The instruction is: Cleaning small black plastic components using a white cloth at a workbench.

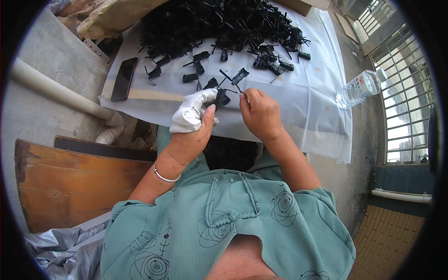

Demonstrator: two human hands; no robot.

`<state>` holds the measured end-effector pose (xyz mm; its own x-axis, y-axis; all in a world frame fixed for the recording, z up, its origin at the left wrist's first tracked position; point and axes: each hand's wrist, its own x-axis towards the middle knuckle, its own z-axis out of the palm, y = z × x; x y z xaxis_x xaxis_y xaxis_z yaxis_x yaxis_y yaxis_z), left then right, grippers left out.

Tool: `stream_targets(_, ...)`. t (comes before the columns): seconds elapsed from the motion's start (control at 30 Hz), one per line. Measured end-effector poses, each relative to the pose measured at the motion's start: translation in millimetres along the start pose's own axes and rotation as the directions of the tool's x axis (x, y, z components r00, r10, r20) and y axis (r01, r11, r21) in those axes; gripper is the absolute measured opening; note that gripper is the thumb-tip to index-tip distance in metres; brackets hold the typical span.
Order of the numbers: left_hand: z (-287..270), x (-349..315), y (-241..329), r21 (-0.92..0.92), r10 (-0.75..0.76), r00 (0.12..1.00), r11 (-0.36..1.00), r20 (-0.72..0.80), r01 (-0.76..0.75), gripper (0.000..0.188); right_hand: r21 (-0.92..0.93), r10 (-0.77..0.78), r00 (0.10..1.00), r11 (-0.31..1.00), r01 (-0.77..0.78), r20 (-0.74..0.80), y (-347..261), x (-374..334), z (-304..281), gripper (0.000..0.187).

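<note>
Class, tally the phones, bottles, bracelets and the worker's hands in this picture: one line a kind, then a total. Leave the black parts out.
Phone: 1
Bottle: 1
Bracelet: 1
Hands (left hand, right hand): 2
Total: 5

Black pile [212, 28] cut off above, left hand [198, 120] partly hidden by glove [185, 116]

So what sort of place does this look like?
Probably a makeshift workspace, perhaps in a home or yard: a heap of small black parts on a sheet-covered table, an exposed pipe at left and a metal grille at right.
</note>
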<state>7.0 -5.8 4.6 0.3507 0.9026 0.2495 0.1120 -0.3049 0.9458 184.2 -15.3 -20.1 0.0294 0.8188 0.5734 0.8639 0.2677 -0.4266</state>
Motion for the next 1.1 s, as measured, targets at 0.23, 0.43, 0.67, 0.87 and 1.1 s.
stream_targets(0.23,0.0,11.4,-4.5,0.277,0.076,0.996,0.959,-0.038,-0.062,0.033,0.080,-0.464,0.864,0.886,0.458,0.194,-26.0,-1.4,-20.9,0.011)
stream_targets(0.43,-8.1,5.4,10.3,-0.270,-0.288,0.917,0.893,0.274,0.361,0.025,0.496,0.186,0.949,0.818,-0.292,0.253,-29.5,2.1,-14.2,0.017)
stream_targets(0.67,-1.7,1.5,6.5,-0.258,-0.200,0.962,0.935,0.187,0.244,0.027,0.672,0.058,0.910,0.656,-0.345,0.410,-27.3,-2.6,-16.4,0.027)
stream_targets(0.87,7.7,-1.8,-15.2,0.109,0.040,0.999,0.993,0.037,-0.044,0.029,0.554,0.152,0.867,0.714,-0.428,0.474,-33.0,-8.7,-4.1,0.029)
stream_targets(1.1,10.4,-2.6,-19.3,0.167,0.134,0.991,0.977,-0.011,-0.130,0.027,0.669,0.273,0.864,0.549,-0.501,0.423,-38.5,-19.4,17.3,0.027)
